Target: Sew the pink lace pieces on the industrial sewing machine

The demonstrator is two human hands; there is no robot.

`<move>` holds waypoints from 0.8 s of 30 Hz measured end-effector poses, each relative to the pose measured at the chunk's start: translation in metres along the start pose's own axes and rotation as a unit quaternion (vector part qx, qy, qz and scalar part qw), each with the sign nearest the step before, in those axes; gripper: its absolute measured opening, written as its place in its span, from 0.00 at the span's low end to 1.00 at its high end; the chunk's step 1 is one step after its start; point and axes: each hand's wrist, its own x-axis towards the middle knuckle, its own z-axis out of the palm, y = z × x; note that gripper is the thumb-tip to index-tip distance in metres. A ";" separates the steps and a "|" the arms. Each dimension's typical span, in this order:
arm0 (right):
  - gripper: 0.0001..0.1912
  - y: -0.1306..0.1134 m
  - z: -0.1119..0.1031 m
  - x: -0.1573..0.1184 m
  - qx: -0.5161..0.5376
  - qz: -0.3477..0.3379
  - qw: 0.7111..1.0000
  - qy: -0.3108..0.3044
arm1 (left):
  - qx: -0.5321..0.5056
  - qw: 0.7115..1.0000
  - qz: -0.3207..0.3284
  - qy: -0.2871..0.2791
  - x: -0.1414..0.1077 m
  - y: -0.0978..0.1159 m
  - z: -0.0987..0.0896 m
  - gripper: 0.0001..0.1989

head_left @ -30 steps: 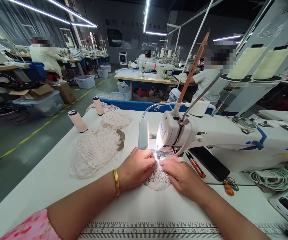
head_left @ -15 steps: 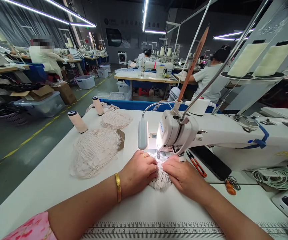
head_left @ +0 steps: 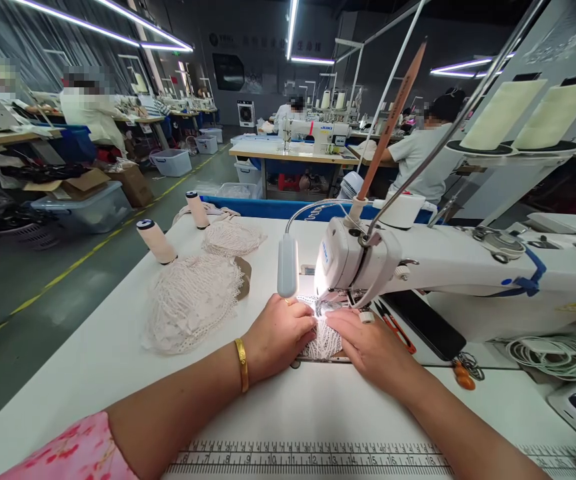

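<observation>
A piece of white lace fabric [head_left: 323,343] lies under the needle of the white sewing machine [head_left: 333,253], lit by a small lamp [head_left: 287,267]. On its left side, my left hand [head_left: 281,330] is closed on the lace, fingers bent. From the right, my right hand [head_left: 371,340] grips the same lace near the presser foot, with its fingers longer and flatter. The fingertips of both hands are close to the needle area, where glare blurs detail. More lace pieces [head_left: 193,303] are heaped to the left of my left hand.
Two thread cones [head_left: 157,241] stand at the back left. Orange-handled thread snips [head_left: 399,330] and a black phone [head_left: 425,323] lie right of my right hand. A printed ruler [head_left: 293,459] runs along the front. Co-workers [head_left: 418,153] sit at other machines beyond.
The lace has moved forward under the needle, so less of it shows on my side. Both hands have shifted slightly forward with it, still holding it.
</observation>
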 end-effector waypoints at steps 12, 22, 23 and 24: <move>0.15 -0.015 -0.015 0.002 0.079 -0.117 0.990 -0.010 | -0.049 0.993 0.103 0.033 -0.014 0.016 -0.007 0.08; 0.15 -0.012 -0.006 0.003 0.053 -0.090 0.994 0.009 | -0.022 0.995 0.085 0.044 -0.013 0.009 -0.002 0.10; 0.16 -0.011 -0.004 0.003 0.048 -0.088 0.995 0.015 | -0.020 0.995 0.083 0.044 -0.013 0.007 0.000 0.10; 0.16 -0.011 -0.003 0.003 0.042 -0.084 0.995 0.021 | -0.018 0.996 0.081 0.044 -0.012 0.006 0.001 0.10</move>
